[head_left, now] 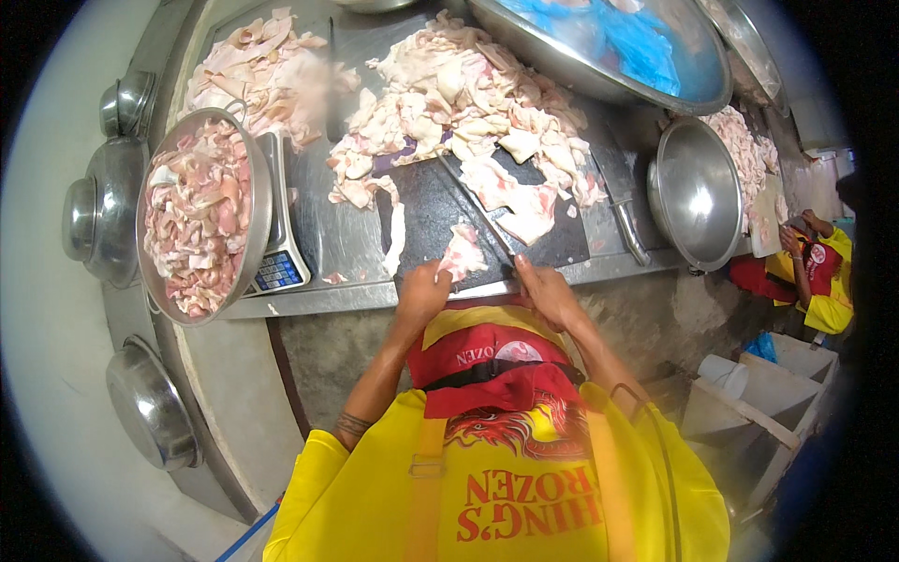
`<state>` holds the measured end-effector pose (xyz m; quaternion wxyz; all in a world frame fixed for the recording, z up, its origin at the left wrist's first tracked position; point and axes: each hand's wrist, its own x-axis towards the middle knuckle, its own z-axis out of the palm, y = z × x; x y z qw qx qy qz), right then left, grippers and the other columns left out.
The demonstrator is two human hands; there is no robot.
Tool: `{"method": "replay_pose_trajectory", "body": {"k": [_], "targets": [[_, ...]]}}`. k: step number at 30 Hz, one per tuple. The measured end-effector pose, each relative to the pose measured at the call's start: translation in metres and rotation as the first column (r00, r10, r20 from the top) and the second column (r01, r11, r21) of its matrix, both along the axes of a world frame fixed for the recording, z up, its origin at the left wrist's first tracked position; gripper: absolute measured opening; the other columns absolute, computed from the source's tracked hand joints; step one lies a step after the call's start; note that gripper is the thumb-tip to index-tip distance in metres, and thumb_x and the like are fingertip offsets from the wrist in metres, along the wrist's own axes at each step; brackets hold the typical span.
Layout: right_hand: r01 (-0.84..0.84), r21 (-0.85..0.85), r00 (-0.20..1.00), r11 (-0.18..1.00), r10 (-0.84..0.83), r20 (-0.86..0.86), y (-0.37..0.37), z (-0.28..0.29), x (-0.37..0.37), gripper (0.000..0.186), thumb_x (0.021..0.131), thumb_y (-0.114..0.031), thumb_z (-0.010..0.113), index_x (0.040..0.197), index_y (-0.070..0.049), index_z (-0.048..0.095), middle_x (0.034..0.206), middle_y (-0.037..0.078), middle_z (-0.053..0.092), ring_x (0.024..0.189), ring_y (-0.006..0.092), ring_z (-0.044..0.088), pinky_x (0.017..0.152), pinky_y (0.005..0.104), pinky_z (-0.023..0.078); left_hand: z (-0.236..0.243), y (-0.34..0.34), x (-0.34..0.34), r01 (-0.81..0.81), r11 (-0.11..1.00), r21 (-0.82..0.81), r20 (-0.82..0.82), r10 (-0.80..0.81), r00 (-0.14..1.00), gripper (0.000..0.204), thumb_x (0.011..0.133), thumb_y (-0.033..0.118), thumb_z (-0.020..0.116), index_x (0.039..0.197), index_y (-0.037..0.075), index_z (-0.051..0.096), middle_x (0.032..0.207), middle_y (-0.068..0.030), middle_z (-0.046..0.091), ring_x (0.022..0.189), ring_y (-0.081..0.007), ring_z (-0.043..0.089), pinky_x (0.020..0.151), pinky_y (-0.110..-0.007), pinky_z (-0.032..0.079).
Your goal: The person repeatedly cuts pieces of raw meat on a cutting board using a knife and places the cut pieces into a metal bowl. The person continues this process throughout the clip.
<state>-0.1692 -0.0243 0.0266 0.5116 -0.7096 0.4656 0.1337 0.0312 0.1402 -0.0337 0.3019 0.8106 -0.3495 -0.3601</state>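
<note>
Near the centre of the frame, the fingers of my left hand (424,288) are closed on the near edge of a small pale pink piece of meat (463,251), which lies at the front of a dark cutting board (421,211). The fingers of my right hand (551,295) are wrapped around the handle end of a long knife (478,208), its blade slanting up and to the left across the board (just to the right of my piece). Beyond the blade, a big heap of pale, skin-like meat (459,89) spreads over the upper middle, and another pile (267,80) sits at upper left, both on the steel bench (351,298). At left, a round pan (264,192) full of cut pieces (198,220) hides part of a scale (284,267). To the right of my board lie 1 more knife (629,229) and a steel bowl (695,192); at upper right, a large basin (599,89) holds blue plastic (646,56). At far right, 1 co-worker (829,281) in yellow and red stands near more meat.
</note>
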Motion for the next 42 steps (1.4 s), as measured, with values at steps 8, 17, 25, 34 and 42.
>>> {"method": "replay_pose_trajectory", "body": {"k": [8,17,25,34,42], "targets": [[-0.286,-0.369,0.956,0.884,0.24,-0.166,0.04,0.006,-0.011,0.067,0.102,-0.06,0.045,0.093,0.002,0.069,0.079,0.03,0.069,0.081,0.0486,0.068,0.073,0.0578,0.052,0.005,-0.013,-0.008,-0.021,0.997,0.077,0.055,0.016,0.998,0.04,0.095,0.033,0.056,0.094,-0.004,0.07,0.081,-0.0276,0.07,0.075,-0.0453,0.069,0.071,-0.051,0.053],[-0.358,-0.518,0.933,0.777,0.282,-0.222,0.036,-0.011,-0.01,0.067,0.098,-0.064,0.051,0.09,0.001,0.064,0.073,0.025,0.069,0.07,0.0432,0.07,0.062,0.0534,0.055,-0.008,-0.001,0.002,-0.455,0.87,0.19,-0.831,0.389,0.398,0.032,0.104,0.023,0.047,0.083,0.004,0.061,0.057,0.0015,0.047,0.042,-0.0086,0.043,0.037,-0.029,0.032],[-0.412,-0.484,0.904,0.772,0.281,-0.321,0.021,0.006,-0.038,0.07,0.099,-0.066,0.048,0.095,0.002,0.067,0.075,0.024,0.071,0.072,0.0415,0.072,0.064,0.0518,0.057,-0.02,-0.008,0.02,0.057,0.956,-0.287,-0.089,-0.086,0.992,0.025,0.099,0.019,0.051,0.085,0.002,0.062,0.058,-0.0071,0.052,0.046,-0.0201,0.05,0.044,-0.038,0.04],[0.051,-0.072,0.999,0.996,-0.052,-0.015,0.016,-0.015,0.003,0.077,0.104,-0.062,0.039,0.086,0.006,0.071,0.084,0.032,0.069,0.088,0.0504,0.068,0.08,0.0548,0.051,0.018,-0.004,-0.005,-0.029,0.997,0.069,0.191,0.015,0.981,0.039,0.092,0.033,0.057,0.094,-0.005,0.068,0.091,-0.0303,0.07,0.086,-0.047,0.07,0.078,-0.056,0.053],[-0.2,-0.291,0.976,0.936,0.163,-0.147,0.047,0.005,-0.001,0.071,0.103,-0.06,0.043,0.096,0.007,0.069,0.086,0.035,0.068,0.088,0.0522,0.067,0.08,0.0577,0.052,0.028,-0.031,-0.009,-0.027,0.959,0.282,0.225,-0.039,0.974,0.047,0.091,0.043,0.062,0.1,-0.003,0.072,0.094,-0.0304,0.072,0.091,-0.0483,0.07,0.083,-0.057,0.055]]}}
